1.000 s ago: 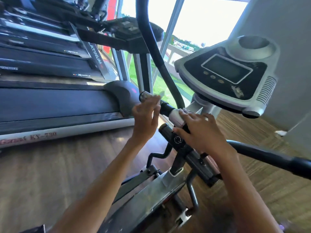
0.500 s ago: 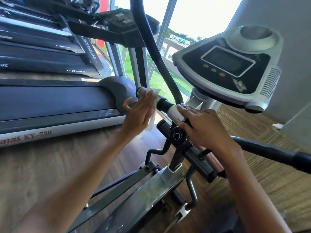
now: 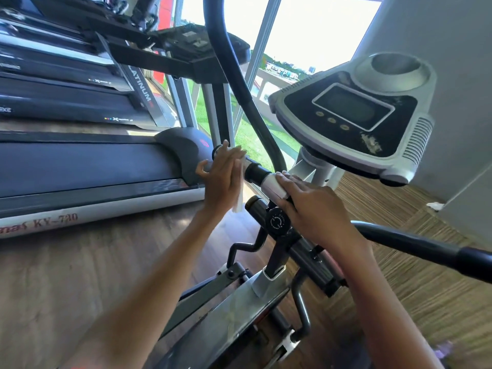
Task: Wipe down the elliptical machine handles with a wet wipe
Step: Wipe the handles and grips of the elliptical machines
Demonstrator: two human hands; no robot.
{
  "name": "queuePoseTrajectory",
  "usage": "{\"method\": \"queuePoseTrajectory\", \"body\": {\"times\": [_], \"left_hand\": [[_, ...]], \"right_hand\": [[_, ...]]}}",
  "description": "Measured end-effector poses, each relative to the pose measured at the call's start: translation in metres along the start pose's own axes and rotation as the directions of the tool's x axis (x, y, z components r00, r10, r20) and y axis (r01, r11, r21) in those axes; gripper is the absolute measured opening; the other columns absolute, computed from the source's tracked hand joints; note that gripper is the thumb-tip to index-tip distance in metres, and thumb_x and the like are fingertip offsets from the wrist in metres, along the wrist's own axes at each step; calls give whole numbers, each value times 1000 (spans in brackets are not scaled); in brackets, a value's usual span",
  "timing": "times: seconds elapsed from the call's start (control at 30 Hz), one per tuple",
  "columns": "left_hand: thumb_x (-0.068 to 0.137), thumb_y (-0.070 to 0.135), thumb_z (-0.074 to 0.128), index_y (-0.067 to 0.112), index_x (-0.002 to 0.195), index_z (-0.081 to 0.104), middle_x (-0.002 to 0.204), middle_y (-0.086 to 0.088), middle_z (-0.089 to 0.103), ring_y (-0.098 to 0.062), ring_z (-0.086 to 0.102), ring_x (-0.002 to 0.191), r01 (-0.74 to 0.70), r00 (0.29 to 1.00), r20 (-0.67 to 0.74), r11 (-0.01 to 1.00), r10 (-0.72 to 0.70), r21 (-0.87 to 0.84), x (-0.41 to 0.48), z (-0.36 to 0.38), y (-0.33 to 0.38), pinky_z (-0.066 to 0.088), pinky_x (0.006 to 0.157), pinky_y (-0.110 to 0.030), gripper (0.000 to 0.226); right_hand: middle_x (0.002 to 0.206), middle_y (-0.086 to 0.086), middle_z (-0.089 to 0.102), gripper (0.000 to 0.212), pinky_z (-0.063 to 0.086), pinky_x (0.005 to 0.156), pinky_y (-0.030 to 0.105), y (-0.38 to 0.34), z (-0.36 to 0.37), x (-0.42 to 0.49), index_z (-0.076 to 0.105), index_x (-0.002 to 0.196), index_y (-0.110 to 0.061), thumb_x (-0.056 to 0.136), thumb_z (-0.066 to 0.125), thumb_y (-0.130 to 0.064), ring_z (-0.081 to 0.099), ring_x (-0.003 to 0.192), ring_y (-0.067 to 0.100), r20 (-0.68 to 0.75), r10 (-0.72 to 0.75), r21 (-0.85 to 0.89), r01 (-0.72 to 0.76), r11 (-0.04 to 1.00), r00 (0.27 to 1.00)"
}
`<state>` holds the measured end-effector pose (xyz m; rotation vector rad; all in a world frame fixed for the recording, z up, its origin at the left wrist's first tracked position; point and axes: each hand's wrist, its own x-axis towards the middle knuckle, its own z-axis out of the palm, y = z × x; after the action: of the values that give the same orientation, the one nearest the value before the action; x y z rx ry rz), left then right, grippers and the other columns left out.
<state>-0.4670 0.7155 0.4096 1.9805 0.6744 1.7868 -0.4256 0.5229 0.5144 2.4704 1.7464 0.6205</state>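
Left grip (image 3: 221, 179) is flat, fingers straight, pressing the wet wipe (image 3: 239, 194) onto the end of the fixed handlebar (image 3: 257, 173). Right grip (image 3: 316, 211) curls round that bar further in. Wipe's thin, limp and slick, so I'd wrap it round the stiff bar.

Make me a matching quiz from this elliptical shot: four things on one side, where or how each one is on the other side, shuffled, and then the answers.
Column one
1. wet wipe
2. right hand
3. console
4. knob

Column two
a. grey and black, screen dark, upper right
b. white, pressed on the end of the handle by the left hand
c. black, round, just below the handle
d. holds the handle's silver section

Pairs: 1-b, 2-d, 3-a, 4-c
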Motion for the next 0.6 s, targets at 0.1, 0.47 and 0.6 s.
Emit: {"method": "queuePoseTrajectory", "body": {"times": [0.1, 0.47, 0.6], "left_hand": [[101, 21, 36, 32, 124, 56, 132, 12, 58, -4, 37, 136, -148, 989, 15, 987, 147, 62, -12, 2, 0, 24, 90, -42, 33], [102, 28, 28, 34, 130, 52, 142, 10, 50, -3, 26, 141, 133, 991, -26, 991, -132, 32, -4, -1, -15, 20, 98, -47, 38], [103, 29, 26, 37, 133, 47, 141, 13, 50, -6, 30, 141, -78, 996, 46, 993, 74, 87, -12, 4, -17, 16, 98, -37, 37]], "right_hand": [[156, -8, 25, 53, 46, 93, 36, -5, 1, -5, 19, 150, -25, 101, 38, -31, 40, 135, 16, -19, 6, -30, -6, 1000, 1000], [157, -7, 21, 55, 47, 97, 39, -8, 2, -5, 15, 151, -24, 101, 39, -29, 28, 142, 14, -1, 8, -5, -8, 1000, 1000], [157, -6, 21, 54, 45, 99, 37, -7, 4, -4, 17, 151, -23, 101, 38, -28, 25, 143, 13, -7, -2, 24, 3, 1000, 1000]]}}
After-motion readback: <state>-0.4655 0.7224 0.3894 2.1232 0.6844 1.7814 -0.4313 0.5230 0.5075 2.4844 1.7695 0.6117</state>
